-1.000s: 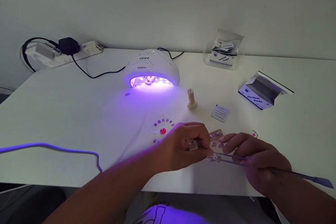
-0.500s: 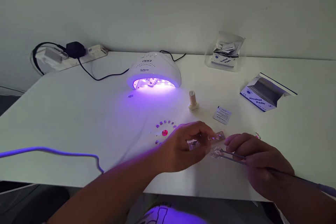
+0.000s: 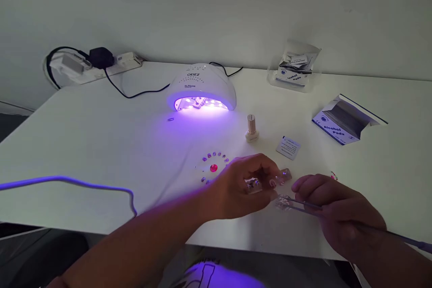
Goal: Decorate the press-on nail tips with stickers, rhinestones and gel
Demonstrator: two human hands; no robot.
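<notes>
Head view: left hand [image 3: 241, 189] has edged right, fingers pinched on the clear strip [image 3: 270, 181] near the desk [image 3: 101, 144] front edge, while right hand [image 3: 337, 211], clamped on a thin tool [image 3: 303, 204], keeps its tip at the strip's end.

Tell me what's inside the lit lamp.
Inside the lamp, violet bulbs glow above a pale flat piece lying at the opening. The dome covers anything deeper.

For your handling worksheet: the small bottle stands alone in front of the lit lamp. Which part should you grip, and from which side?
Grip the bottle by its tall ribbed cap, coming straight down from above. It stands upright on a wider base, with bare table all round, so nothing blocks fingers closing on the cap's sides. The ribs probably help grip.
</notes>
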